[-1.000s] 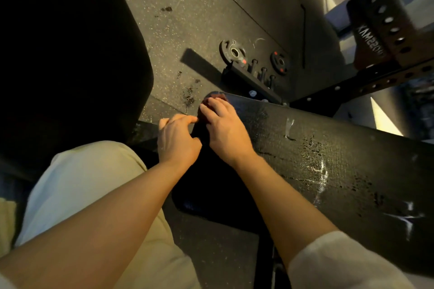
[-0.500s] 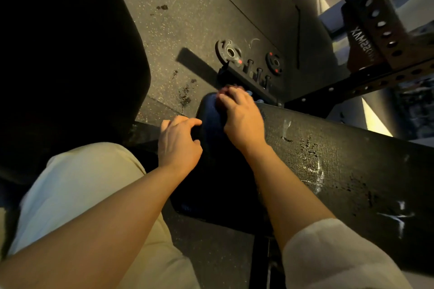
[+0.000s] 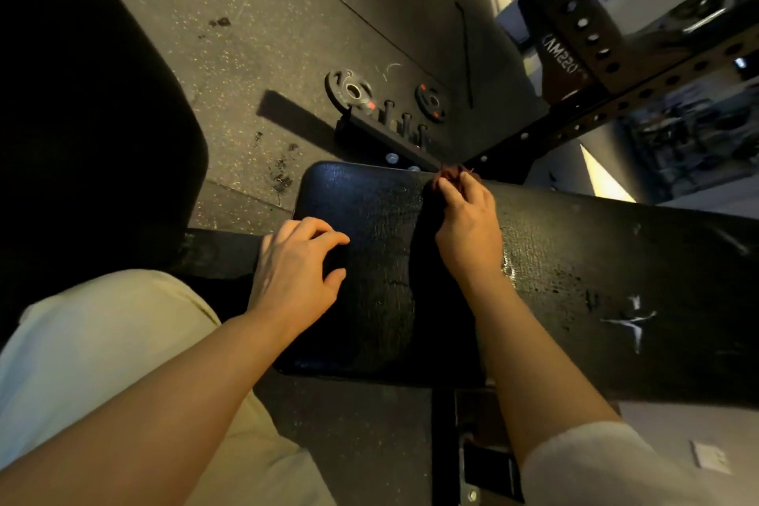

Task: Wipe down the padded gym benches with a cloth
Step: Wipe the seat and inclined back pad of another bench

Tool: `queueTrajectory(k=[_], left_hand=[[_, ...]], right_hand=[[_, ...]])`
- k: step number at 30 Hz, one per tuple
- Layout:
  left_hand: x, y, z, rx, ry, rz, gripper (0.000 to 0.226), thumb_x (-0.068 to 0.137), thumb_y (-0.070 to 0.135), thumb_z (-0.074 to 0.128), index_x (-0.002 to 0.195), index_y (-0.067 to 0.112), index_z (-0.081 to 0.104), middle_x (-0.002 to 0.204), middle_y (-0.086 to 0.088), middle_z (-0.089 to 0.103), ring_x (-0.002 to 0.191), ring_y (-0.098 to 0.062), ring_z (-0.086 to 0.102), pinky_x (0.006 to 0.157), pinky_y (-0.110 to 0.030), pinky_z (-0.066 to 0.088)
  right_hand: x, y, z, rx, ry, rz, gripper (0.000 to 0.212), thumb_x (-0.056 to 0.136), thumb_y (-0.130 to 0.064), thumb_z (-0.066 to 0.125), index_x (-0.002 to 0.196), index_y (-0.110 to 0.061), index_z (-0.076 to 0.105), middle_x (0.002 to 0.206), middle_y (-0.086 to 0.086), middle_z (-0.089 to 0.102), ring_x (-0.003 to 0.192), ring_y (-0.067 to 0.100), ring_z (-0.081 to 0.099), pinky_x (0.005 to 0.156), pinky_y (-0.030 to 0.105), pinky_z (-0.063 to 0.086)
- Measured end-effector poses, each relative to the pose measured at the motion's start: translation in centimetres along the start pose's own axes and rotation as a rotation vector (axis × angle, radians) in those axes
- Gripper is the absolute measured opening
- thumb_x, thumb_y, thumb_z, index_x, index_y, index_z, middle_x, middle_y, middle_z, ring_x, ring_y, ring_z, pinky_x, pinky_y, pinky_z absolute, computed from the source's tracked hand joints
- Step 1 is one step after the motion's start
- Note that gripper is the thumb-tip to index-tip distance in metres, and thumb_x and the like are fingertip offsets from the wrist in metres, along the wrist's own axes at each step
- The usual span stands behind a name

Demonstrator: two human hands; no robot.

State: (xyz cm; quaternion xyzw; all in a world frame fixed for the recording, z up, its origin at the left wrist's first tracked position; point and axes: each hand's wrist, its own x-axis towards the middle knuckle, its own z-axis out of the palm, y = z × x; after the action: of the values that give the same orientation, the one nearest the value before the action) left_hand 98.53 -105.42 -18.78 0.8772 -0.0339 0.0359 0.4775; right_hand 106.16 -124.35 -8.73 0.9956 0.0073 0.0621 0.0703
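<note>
- Landmark: black padded bench [image 3: 575, 279], worn and cracked upholstery, pale scuff marks toward its right end; it runs across the view from centre to right.
- Right hand [image 3: 466, 234] lies on the bench top at the far edge. Fingers curled forward, bunched over a dark reddish cloth [image 3: 449, 173]; only a small tuft of the cloth shows past the fingertips, right on the far edge of the bench.
- Whether the thumb also clamps the cloth: cannot tell, hidden under the hand.
- Left hand [image 3: 293, 271] rests at the near-left end of the bench. Fingers loosely bent and moderately spread, tips touching the pad, holding nothing.
- The two hands are well apart on the bench, a bare strip of pad between them.
- Beyond the far edge of the bench: a low black peg rack [image 3: 394, 136] on the speckled rubber floor [image 3: 246, 12], with two small weight plates [image 3: 349, 88] just behind it.
- Far right of the bench: perforated steel rack frame [image 3: 583, 25].
- Left of the bench: a second dark padded surface [image 3: 82, 136], mostly in shadow.
- Near the left end of the bench: a pale trouser leg [image 3: 102, 341].
</note>
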Motion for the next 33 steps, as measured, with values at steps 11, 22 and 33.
queueTrajectory(k=[11, 22, 33], left_hand=[[-1.4, 0.0, 0.7, 0.114, -0.034, 0.144, 0.053, 0.079, 0.028, 0.077, 0.129, 0.018, 0.061, 0.128, -0.004, 0.057, 0.121, -0.027, 0.045, 0.094, -0.048, 0.043], [-1.0, -0.1, 1.1, 0.066, -0.015, 0.17, 0.05, 0.078, 0.027, 0.077, 0.126, 0.021, 0.062, 0.126, 0.001, 0.057, 0.12, -0.024, 0.044, 0.096, -0.046, 0.041], [-0.9, 0.1, 2.0, 0.02, 0.017, 0.196, 0.051, 0.074, 0.024, 0.081, 0.122, 0.018, 0.064, 0.124, -0.001, 0.059, 0.117, -0.024, 0.042, 0.094, -0.049, 0.043]], right_hand=[[-0.9, 0.1, -0.3, 0.04, -0.079, -0.138, 0.062, 0.083, -0.001, 0.059, 0.142, -0.016, 0.048, 0.156, 0.009, 0.03, 0.144, 0.03, 0.024, 0.118, 0.041, 0.025], [-3.0, -3.2, -0.1, 0.02, -0.186, -0.317, 0.063, 0.086, -0.011, 0.062, 0.146, -0.017, 0.043, 0.156, 0.007, 0.03, 0.144, 0.028, 0.022, 0.118, 0.04, 0.025], [-1.5, -3.6, 0.8, 0.06, -0.044, -0.029, 0.059, 0.083, -0.013, 0.061, 0.14, -0.017, 0.05, 0.153, 0.004, 0.035, 0.142, 0.025, 0.025, 0.119, 0.037, 0.022]])
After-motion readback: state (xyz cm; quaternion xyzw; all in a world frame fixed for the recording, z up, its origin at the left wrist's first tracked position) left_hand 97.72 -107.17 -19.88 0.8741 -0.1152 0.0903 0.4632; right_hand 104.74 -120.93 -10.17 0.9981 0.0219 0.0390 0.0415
